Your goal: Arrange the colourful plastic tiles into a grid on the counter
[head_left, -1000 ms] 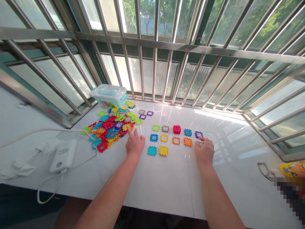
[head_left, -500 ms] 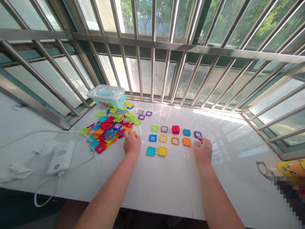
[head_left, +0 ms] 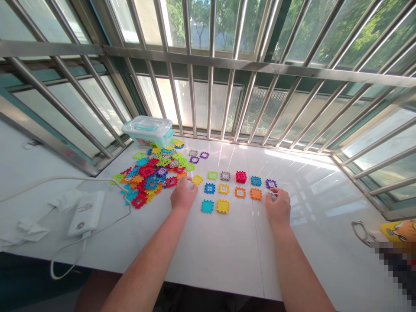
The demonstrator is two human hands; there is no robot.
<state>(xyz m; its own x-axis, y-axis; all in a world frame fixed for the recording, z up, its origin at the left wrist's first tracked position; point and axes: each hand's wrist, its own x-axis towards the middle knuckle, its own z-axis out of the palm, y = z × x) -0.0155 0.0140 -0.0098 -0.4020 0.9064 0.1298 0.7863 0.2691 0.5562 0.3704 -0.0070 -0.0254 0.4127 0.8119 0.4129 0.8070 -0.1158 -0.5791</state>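
**Table-top observation, head view.**

Left hand (head_left: 183,194): flat on the white table (head_left: 208,260) at the near right edge of a heap of multicoloured interlocking plastic tiles (head_left: 146,177), fingers (head_left: 186,182) curled downward, close to a small orange tile (head_left: 182,175). Grip on that side indeterminate: partly closed, contents hidden behind the fingers, so holding or not cannot be told.

Right hand (head_left: 277,208): right of the heap, at the end of a tile grid (head_left: 232,186). Grip closed in a pinch, fingertips (head_left: 275,191) on a small pale grey tile (head_left: 274,196), mostly hidden, just below a purple tile (head_left: 271,183).

Grid layout: top row of five, green, grey, red, blue, purple; second row of four, blue, yellow, orange, orange; third row of two, teal, yellow. All tiles lying flat, apart from one another.

One loose yellow tile (head_left: 197,180) between heap and grid. Beyond the heap, a clear plastic storage box (head_left: 147,131) with teal latches, against the stainless-steel window bars (head_left: 211,65). Far left, a white power bank (head_left: 86,213) with a white cable (head_left: 65,177). Far right, a pair of glasses (head_left: 359,232).
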